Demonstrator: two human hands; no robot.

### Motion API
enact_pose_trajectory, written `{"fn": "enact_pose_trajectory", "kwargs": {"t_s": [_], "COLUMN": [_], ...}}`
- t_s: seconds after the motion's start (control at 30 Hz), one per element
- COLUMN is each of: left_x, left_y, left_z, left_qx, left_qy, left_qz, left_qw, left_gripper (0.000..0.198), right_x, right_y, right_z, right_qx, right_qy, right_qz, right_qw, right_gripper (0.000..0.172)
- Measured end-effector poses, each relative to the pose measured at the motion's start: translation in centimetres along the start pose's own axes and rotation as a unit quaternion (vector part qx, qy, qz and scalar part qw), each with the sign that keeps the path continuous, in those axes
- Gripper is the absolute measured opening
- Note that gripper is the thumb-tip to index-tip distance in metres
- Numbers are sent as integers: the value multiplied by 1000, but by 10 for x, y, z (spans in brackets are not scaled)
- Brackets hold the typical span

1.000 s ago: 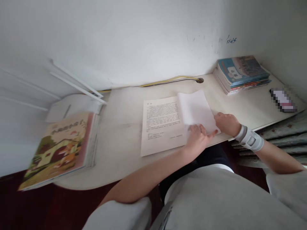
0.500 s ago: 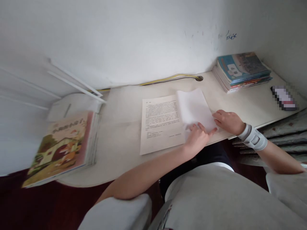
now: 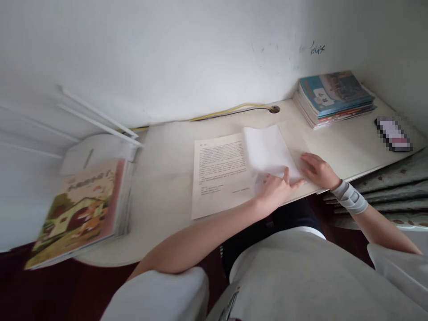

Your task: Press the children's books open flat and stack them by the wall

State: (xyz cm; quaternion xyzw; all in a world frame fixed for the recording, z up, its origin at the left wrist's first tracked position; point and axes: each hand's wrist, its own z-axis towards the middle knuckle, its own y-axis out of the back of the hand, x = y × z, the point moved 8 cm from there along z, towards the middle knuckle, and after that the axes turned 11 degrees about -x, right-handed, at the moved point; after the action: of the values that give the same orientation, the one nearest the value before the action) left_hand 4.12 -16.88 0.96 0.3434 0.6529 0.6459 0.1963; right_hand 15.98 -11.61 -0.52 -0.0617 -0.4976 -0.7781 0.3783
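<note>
Pale counter (image 3: 167, 187) beneath both hands. Far left of them, picture-book stack (image 3: 83, 209); beyond the right hand, smaller book stack (image 3: 334, 98). Printed sheet (image 3: 222, 174), right half folded over, directly under the hands. Left hand (image 3: 277, 189) and right hand (image 3: 316, 169): fingers spread flat, pressing the fold, gripping nothing.

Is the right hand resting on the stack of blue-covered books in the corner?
No: the right hand presses the folded white printed sheet, while the blue-covered book stack sits untouched in the far corner.
</note>
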Motion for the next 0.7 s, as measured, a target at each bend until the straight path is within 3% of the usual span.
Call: {"fn": "enact_pose_trajectory", "kwargs": {"t_s": [0.2, 0.47, 0.7], "left_x": [-1, -19, -11], "left_y": [5, 2, 7], "left_z": [-8, -18, -14], "left_qx": [-80, -260, -306], "left_qy": [-55, -81, -84], "left_qz": [-23, 19, -7], "left_qw": [995, 962, 948], "left_gripper": [51, 30, 26], "right_x": [6, 2, 1], "right_y": [-3, -3, -2], "right_z": [1, 1, 1], "right_qx": [6, -20, -22], "right_qy": [22, 14, 3], "right_qz": [-26, -81, -66], "right_qw": [999, 996, 998], "right_gripper": [34, 37, 36]}}
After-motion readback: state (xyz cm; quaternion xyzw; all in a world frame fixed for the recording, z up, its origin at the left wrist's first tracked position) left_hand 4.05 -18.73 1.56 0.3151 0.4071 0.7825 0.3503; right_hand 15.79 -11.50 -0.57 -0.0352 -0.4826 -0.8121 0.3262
